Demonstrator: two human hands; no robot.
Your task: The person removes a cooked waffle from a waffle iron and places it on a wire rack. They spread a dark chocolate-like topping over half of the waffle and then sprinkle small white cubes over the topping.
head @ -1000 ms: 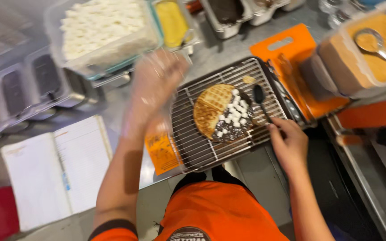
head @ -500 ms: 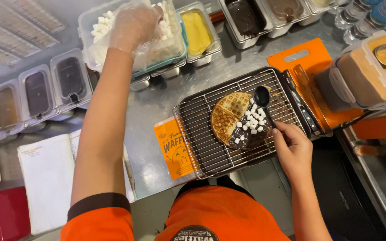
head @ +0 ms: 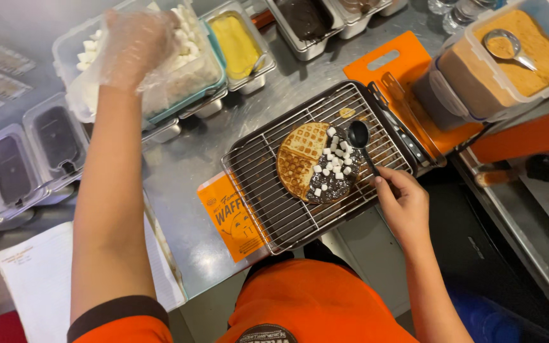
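Note:
A round waffle (head: 301, 159) lies on a wire rack (head: 273, 201); its right half is covered in dark chocolate and small white marshmallows (head: 333, 161). My right hand (head: 403, 202) grips the handle of a black spoon (head: 359, 135) whose bowl rests just right of the waffle. My left hand (head: 136, 46), in a clear plastic glove, reaches into a clear tub of white marshmallows (head: 185, 62) at the back left, fingers curled; what they hold is hidden.
An orange paper sleeve (head: 231, 216) lies under the rack's left edge. Behind are a pan of yellow sauce (head: 236, 44), a pan of dark sauce (head: 304, 19), an orange cutting board (head: 392, 70), a crumb tub with a metal scoop (head: 513, 47) and an open notebook (head: 36, 282).
My left hand rose from above the rack and went back left into the marshmallow tub. My right hand stayed on the spoon beside the waffle.

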